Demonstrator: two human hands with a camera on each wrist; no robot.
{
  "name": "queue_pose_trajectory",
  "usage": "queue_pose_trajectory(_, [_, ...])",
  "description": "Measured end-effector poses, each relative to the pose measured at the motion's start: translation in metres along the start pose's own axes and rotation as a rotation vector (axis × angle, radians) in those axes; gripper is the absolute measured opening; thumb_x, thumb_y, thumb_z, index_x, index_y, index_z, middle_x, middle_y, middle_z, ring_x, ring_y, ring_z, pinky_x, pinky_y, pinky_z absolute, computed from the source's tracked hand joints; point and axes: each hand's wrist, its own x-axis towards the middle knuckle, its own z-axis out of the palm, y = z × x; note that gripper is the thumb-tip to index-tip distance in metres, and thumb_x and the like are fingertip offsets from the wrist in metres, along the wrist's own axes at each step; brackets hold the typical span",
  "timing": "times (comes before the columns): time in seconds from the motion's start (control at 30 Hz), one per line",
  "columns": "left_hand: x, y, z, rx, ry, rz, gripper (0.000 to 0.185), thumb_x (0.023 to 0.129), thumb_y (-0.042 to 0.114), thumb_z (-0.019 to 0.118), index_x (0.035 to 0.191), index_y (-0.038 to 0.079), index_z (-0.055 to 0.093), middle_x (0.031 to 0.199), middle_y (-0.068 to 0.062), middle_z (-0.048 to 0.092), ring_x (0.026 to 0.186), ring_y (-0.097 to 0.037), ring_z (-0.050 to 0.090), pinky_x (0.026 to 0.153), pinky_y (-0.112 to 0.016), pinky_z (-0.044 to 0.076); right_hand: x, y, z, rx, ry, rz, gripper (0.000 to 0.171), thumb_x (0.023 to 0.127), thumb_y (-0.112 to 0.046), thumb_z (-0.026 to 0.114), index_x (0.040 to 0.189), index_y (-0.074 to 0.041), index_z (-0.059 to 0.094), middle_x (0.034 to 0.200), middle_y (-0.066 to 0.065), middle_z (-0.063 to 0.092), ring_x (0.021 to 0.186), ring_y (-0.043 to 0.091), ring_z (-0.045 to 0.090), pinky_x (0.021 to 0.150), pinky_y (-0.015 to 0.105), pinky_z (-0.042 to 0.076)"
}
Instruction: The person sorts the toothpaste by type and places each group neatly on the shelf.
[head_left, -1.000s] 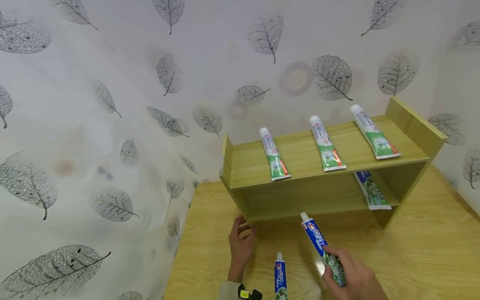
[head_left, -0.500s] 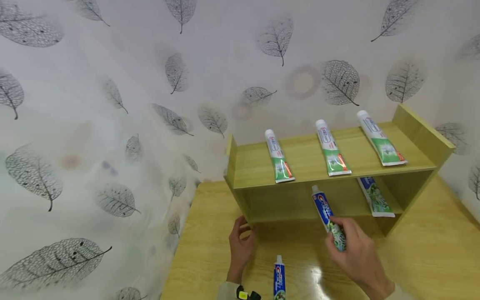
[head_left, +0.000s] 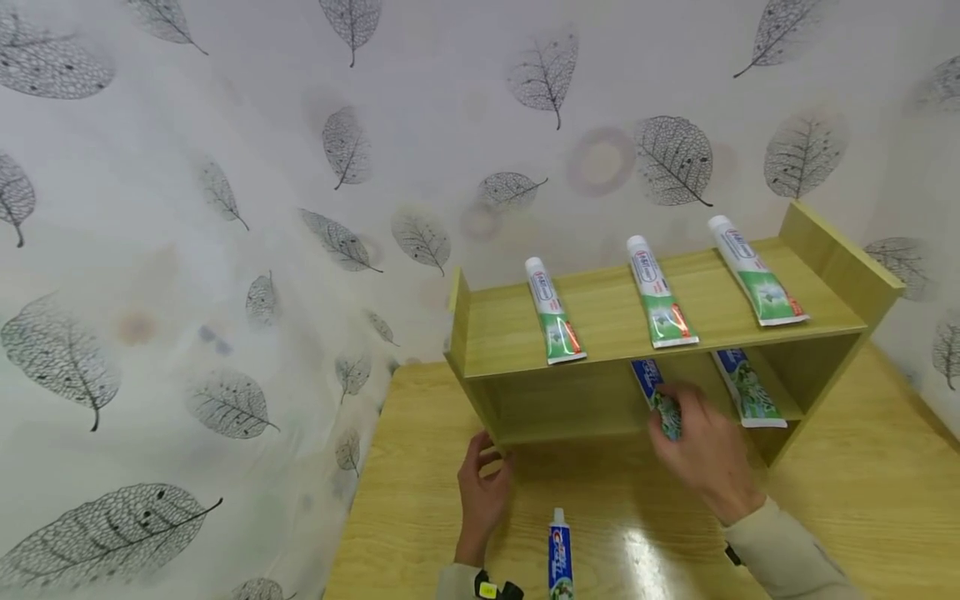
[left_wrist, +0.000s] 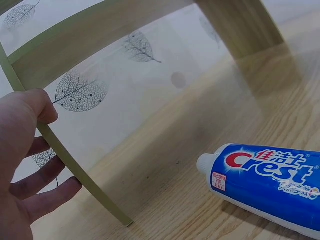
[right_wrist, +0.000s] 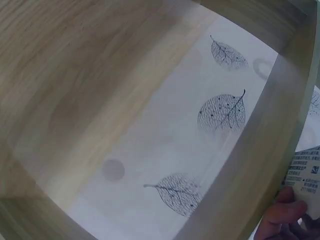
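My right hand (head_left: 705, 450) pinches a blue and green toothpaste tube (head_left: 648, 379), its cap end inside the lower level of a small wooden shelf (head_left: 491, 329). In the right wrist view, the tube's printed back (right_wrist: 306, 172) shows beside the fingers. My left hand (head_left: 482, 492) holds the lower left side panel (left_wrist: 75, 172) of the shelf, thumb on one side and fingers on the other. A second blue Crest tube (head_left: 560, 557) lies on the table to the right of this hand. Another blue and green tube (head_left: 750, 390) lies at the right of the lower level.
On the top level lie three white and green toothpaste tubes, at left (head_left: 555, 312), middle (head_left: 662, 292) and right (head_left: 757, 273). The shelf stands on a wooden table (head_left: 405, 467) against a leaf-patterned wall (head_left: 285, 125).
My right hand has moved up and forward, carrying its tube from above the table into the lower level. My left hand stays on the side panel.
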Motion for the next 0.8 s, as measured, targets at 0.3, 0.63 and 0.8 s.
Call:
queue_pose_trajectory(0.3, [-0.001,-0.002,0.0,0.001,-0.005,0.013,0.045,0.101,0.01,0.078,0.143,0.021,0.066,0.132,-0.013,0.073,0.11,-0.026,0.074,0.082,-0.024,0.064,0.011,-0.004,0.004,-0.028,-0.126,0.184,0.032,0.089,-0.008,0.077,0.12,0.002,0.072,0.114,0.026,0.076,0.051,0.012,0.048,0.04,0.025,0.03])
queue_pose_trajectory(0.63, [-0.001,-0.005,0.001,0.046,-0.008,-0.022,0.043,0.103,0.014,0.076,0.144,0.019,0.065,0.133,-0.014,0.072,0.111,-0.025,0.074,0.082,-0.029,0.066,0.02,-0.001,0.021,-0.052,-0.112,0.153,0.032,0.088,-0.013,0.082,0.117,0.001,0.074,0.103,0.023,0.074,0.05,0.009,0.041,0.04,0.025,0.027])
queue_pose_trajectory(0.8, [0.0,-0.002,0.001,0.024,-0.011,-0.013,0.043,0.102,0.012,0.076,0.144,0.018,0.065,0.134,-0.015,0.072,0.111,-0.027,0.073,0.082,-0.03,0.066,0.02,0.001,0.027,-0.059,-0.088,0.132,0.034,0.087,-0.019,0.084,0.114,-0.002,0.075,0.101,0.019,0.072,0.051,0.013,0.044,0.039,0.023,0.024])
